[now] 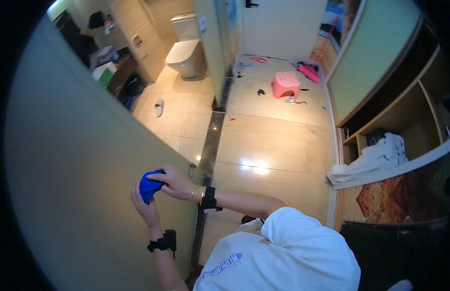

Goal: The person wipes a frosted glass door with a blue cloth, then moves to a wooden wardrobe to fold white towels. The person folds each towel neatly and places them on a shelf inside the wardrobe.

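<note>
A bunched, bright blue cloth (pixel 148 187) is between my two hands, in front of the pale green wall panel (pixel 89 194) on the left. My left hand (pixel 145 208) grips it from below and the left side, fingers pointing up along its edge. From the right, my right hand (pixel 174 181) closes on the cloth's upper part, thumb beneath and fingers over the top. Whether the cloth touches the panel, I cannot tell. Each wrist wears a black strap, and thin bracelets sit on the right one.
Beyond the panel, a bathroom holds a white toilet (pixel 185 52) and a grey slipper (pixel 159 107). Down the hallway stand a pink stool (pixel 285 85) and small scattered items before a white door (pixel 284 29). White fabric (pixel 375 157) lies in the wooden cabinet (pixel 404 114) at right.
</note>
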Available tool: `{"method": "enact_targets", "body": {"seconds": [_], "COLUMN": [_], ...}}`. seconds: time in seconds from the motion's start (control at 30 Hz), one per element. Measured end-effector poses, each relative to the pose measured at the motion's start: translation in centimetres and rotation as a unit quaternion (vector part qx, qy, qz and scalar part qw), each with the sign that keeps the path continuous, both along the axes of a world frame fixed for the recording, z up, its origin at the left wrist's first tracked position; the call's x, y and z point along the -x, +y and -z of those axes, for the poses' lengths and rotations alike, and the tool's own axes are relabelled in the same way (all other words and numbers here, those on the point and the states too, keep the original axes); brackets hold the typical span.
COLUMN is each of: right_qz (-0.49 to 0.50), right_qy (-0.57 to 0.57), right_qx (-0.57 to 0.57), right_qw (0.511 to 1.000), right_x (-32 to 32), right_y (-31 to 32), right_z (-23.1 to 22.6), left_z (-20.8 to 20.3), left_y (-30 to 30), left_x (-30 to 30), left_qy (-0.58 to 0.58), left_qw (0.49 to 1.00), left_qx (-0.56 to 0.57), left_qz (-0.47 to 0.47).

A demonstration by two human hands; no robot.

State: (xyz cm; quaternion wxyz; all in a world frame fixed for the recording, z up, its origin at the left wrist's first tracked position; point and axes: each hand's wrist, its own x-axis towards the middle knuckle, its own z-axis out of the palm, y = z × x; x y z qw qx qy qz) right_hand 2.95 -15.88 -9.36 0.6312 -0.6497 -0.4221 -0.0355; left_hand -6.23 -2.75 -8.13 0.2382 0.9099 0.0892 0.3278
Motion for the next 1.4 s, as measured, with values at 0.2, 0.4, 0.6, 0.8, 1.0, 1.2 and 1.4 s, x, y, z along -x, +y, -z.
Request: {"method": "enact_targets", "body": {"seconds": [0.2, 0.4, 0.6, 0.8, 1.0, 1.2, 1.4], "right_qz": [0.144, 0.350, 0.469, 0.586, 0.633, 0.639, 0.662], "right_qy": [-0.009, -0.008, -0.044, 0.000, 0.069, 0.081, 0.067], "right_qx": [0.055, 0.147, 0.217, 0.273, 0.290, 0.290, 0.318], "right_qw": [0.988, 0.925, 0.855, 0.763, 0.715, 0.708, 0.675], "right_x": [-4.7, -1.5, 3.1, 9.6, 13.4, 14.1, 15.1], "right_y": [-10.4, -14.6, -22.3, -24.9, -24.3, -25.6, -31.9], "right_z": [1.0, 1.1, -0.7, 0.6, 2.3, 2.8, 2.0], "left_z": [3.3, 4.2, 5.6, 3.7, 5.4, 4.4, 4.9], "left_y": [-8.9, -11.2, -18.7, -23.7, -25.6, -27.8, -35.1], "left_x": [-8.0, -9.3, -12.8, -10.8, -8.8, -8.7, -8.7], "left_qy": [0.020, 0.215, 0.377, 0.494, 0.567, 0.574, 0.556], "left_qw": [0.990, 0.725, 0.560, 0.519, 0.502, 0.493, 0.448], "left_qx": [0.115, 0.503, 0.618, 0.500, 0.490, 0.468, 0.474], "left_qz": [0.076, 0.418, 0.403, 0.486, 0.432, 0.456, 0.515]}}
